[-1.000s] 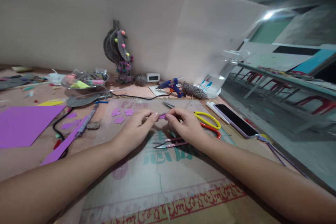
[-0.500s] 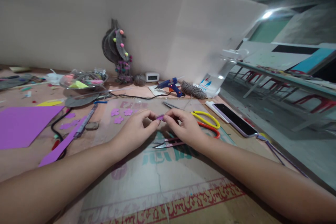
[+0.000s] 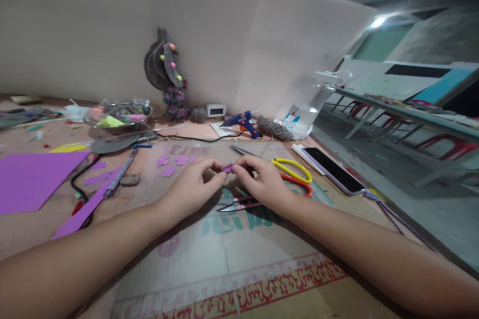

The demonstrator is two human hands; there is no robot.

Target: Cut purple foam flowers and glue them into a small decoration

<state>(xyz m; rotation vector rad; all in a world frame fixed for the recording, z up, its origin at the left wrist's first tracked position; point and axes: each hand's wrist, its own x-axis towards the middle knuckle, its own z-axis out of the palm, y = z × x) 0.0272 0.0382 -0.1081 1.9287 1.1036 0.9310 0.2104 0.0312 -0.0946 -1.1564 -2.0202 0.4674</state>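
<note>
A small purple piece (image 3: pixel 227 167), perhaps felt or foam, is pinched between the fingertips of both hands above the board. My left hand (image 3: pixel 198 179) grips its left end and my right hand (image 3: pixel 258 177) its right end; much of the piece is hidden by the fingers. Several purple flower cutouts (image 3: pixel 168 171) lie just left of my left hand. Under my right hand rest thread snips (image 3: pixel 234 206), partly covered. Beyond that hand are scissors with one yellow and one red handle (image 3: pixel 295 167).
A blue glue gun (image 3: pixel 243 122), grey yarn (image 3: pixel 275 128) and a small clock (image 3: pixel 216 110) stand at the back. On the left are a purple sheet (image 3: pixel 33 179), a pen (image 3: pixel 121 174) and a bowl of supplies (image 3: pixel 118 114). A phone (image 3: pixel 333 169) lies near the right edge.
Both hands keep the same pinch on the purple piece. The whole view has shifted very slightly; nothing on the table has visibly moved.
</note>
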